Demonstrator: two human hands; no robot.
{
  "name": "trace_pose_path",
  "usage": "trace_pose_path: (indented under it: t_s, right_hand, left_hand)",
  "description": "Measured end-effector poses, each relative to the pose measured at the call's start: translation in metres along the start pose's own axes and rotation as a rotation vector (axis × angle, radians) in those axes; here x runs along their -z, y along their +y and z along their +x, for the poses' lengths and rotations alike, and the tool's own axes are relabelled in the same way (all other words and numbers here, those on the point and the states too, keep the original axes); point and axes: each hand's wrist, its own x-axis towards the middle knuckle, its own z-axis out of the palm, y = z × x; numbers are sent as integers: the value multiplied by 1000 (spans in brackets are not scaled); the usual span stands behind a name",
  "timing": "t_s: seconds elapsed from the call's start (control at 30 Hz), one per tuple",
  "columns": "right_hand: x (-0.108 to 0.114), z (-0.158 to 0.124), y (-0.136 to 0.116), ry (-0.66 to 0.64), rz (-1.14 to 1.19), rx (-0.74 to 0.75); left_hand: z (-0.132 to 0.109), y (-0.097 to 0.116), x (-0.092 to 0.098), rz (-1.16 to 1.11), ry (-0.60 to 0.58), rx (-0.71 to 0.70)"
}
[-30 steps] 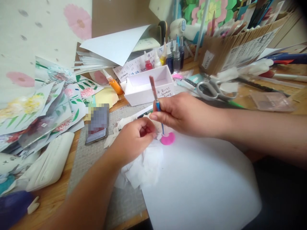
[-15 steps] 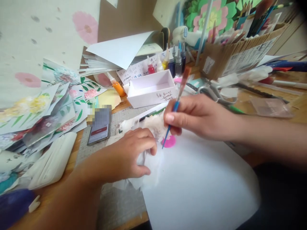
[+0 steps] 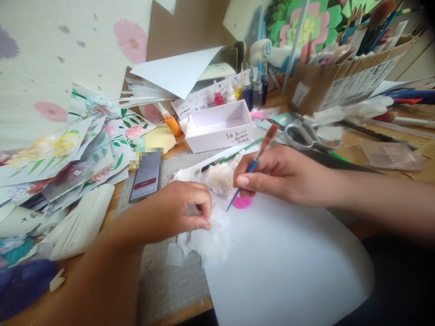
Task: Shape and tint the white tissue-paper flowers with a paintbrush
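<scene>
The right fingers [image 3: 252,181] grip a brush [image 3: 252,166], bristles up, its blue handle end pointing down beside a pink disc [image 3: 242,203] just below them. The left fingers [image 3: 197,222] pinch a thin white scrap [image 3: 215,223]. Beyond both, a white box [image 3: 210,139] bears partly crossed-out handwriting; farther off, a note [image 3: 194,101] reads "14-224", the rest unclear.

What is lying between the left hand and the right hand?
In the head view, a cream ruffled bundle lies between the left hand and the right hand, with loose white pieces lower in the picture; the blue paintbrush slants in too.
</scene>
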Motion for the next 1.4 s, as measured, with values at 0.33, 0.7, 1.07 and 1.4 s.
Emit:
trace_pose_path:
  t_s: [0.33,0.7,1.07,1.4]
  right_hand:
    - [1,-3,-4,-163,51,11]
    - [10,-6,5,102,-55,-27]
    - [12,-2,6,266,-143,-98]
    - [5,-4,-4,159,-336,157]
  left_hand:
    - [-4,-5,5,-287,126,94]
    - [7,6,-10,-589,267,197]
    - [36,7,-34,-405,330,269]
    - [41,6,-39,-444,403,269]
